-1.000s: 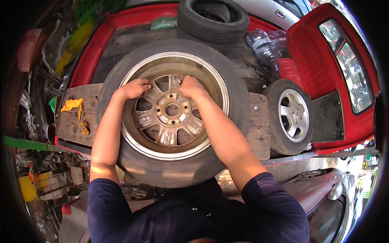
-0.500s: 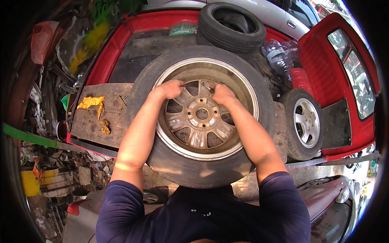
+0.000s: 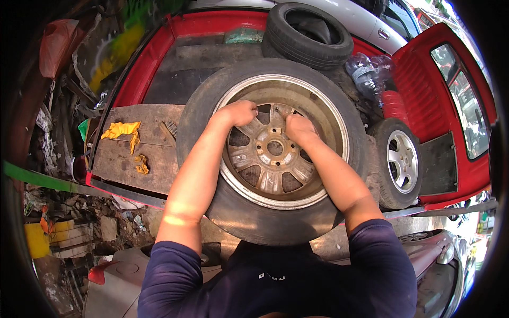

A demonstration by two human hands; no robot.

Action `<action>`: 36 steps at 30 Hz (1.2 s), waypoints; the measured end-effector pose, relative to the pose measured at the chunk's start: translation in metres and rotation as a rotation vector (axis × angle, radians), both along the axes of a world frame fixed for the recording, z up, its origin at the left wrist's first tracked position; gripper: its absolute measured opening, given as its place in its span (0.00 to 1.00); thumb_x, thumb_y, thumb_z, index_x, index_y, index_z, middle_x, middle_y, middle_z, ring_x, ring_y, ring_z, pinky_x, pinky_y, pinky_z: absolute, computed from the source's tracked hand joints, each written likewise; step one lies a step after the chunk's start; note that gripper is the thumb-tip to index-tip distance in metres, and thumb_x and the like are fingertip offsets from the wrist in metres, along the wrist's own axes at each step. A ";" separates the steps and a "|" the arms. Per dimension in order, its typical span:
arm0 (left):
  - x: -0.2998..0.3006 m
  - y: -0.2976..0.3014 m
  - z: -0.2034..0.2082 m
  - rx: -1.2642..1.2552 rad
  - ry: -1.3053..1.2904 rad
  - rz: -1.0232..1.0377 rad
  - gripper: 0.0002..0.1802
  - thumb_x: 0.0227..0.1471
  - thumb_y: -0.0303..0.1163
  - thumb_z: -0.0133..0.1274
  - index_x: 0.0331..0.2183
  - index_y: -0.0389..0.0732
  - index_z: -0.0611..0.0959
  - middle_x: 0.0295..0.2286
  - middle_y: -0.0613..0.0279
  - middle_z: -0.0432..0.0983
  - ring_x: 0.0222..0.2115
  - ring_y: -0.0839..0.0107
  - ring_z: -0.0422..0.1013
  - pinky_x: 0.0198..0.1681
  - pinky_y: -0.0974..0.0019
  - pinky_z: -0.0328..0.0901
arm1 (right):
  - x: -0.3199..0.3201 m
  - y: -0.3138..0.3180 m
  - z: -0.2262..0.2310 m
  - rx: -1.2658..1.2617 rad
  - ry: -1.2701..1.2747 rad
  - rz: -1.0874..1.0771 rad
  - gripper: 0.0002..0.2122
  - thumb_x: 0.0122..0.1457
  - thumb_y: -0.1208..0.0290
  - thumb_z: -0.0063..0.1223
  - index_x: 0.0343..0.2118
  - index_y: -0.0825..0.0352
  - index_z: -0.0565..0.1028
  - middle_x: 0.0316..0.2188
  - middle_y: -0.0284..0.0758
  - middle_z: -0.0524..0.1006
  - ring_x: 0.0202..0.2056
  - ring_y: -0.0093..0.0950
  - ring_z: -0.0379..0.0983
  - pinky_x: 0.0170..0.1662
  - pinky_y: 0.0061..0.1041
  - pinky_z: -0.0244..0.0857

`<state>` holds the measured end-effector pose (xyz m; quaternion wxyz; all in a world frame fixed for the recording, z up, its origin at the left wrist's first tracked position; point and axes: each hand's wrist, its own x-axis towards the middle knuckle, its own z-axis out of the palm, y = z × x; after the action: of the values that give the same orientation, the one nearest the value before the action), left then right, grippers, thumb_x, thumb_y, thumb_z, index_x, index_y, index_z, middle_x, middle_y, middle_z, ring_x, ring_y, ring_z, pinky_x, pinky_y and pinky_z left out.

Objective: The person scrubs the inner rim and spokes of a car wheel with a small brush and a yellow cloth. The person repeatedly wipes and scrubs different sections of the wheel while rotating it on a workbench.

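Observation:
A large car wheel lies flat in front of me, its dusty alloy rim (image 3: 271,183) ringed by a black tyre (image 3: 275,225). My left hand (image 3: 243,113) is closed at the upper left of the rim, its curled fingers gripping by an opening between the spokes; their tips are hidden. Across from it, my right hand (image 3: 300,128) is bent round the upper right spokes, with one finger stretched along a spoke and the others partly out of sight. Wooden boards (image 3: 154,151) lie beneath the wheel. A brush (image 3: 169,129) shows at the tyre's left edge.
Yellow cloth (image 3: 122,130) lies on the boards at left. Behind stands a loose tyre (image 3: 307,40), with plastic bottles (image 3: 366,74) beside it. A smaller silver wheel (image 3: 401,161) leans at right near the red tailgate (image 3: 424,74). A parked car (image 3: 124,278) is below left.
The wheel has shifted slightly to the right with both my hands on it. More of the brush by its left edge now shows.

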<state>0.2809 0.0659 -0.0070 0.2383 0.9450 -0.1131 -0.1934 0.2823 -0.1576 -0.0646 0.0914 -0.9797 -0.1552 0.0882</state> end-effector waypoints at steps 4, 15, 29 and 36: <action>0.000 0.001 -0.003 -0.021 0.022 -0.001 0.20 0.61 0.37 0.46 0.48 0.35 0.79 0.39 0.50 0.81 0.43 0.59 0.76 0.47 0.58 0.68 | -0.005 0.011 0.007 -0.136 0.092 0.057 0.14 0.57 0.74 0.47 0.43 0.73 0.79 0.44 0.50 0.79 0.45 0.43 0.79 0.45 0.39 0.74; 0.004 0.004 -0.011 -0.017 0.020 0.011 0.19 0.62 0.36 0.46 0.48 0.35 0.80 0.40 0.50 0.81 0.41 0.61 0.77 0.46 0.60 0.69 | 0.016 -0.001 -0.012 0.159 0.185 -0.067 0.15 0.56 0.74 0.46 0.42 0.75 0.79 0.44 0.55 0.78 0.47 0.47 0.77 0.50 0.40 0.70; 0.004 0.005 -0.009 -0.033 0.061 -0.010 0.20 0.63 0.38 0.46 0.50 0.35 0.78 0.36 0.54 0.82 0.35 0.64 0.77 0.42 0.61 0.70 | 0.030 -0.024 -0.011 0.336 0.184 -0.051 0.17 0.51 0.73 0.47 0.40 0.79 0.78 0.42 0.60 0.77 0.48 0.48 0.75 0.52 0.40 0.67; 0.002 0.004 -0.008 -0.038 0.058 0.010 0.20 0.63 0.38 0.47 0.50 0.35 0.78 0.36 0.54 0.82 0.33 0.65 0.77 0.40 0.62 0.70 | 0.027 -0.037 -0.004 0.235 0.244 -0.047 0.17 0.55 0.70 0.49 0.43 0.74 0.79 0.45 0.54 0.78 0.50 0.46 0.75 0.54 0.39 0.67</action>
<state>0.2833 0.0697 -0.0147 0.2605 0.9348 -0.1052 -0.2173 0.3088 -0.1948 -0.0683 0.2256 -0.9477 -0.1291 0.1854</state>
